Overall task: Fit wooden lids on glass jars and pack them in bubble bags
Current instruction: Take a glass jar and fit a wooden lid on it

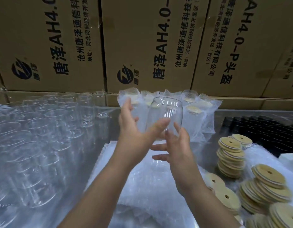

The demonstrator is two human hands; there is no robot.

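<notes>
A clear, lidless glass jar (165,116) is held up in the middle of the view, mouth tilted away from me. My left hand (134,127) grips its left side and bottom. From below, my right hand (173,145) cups its right side with fingers spread. Round wooden lids with a centre hole (231,153) are stacked at the right. A pile of flat bubble bags (142,186) lies under my forearms. Jars with lids packed in bubble bags (195,111) stand behind the held jar.
Many empty glass jars (43,129) stand in rows at the left. More lid stacks (267,186) crowd the lower right. Large printed cardboard boxes (142,46) form a wall at the back. A black ribbed tray (266,129) sits at the far right.
</notes>
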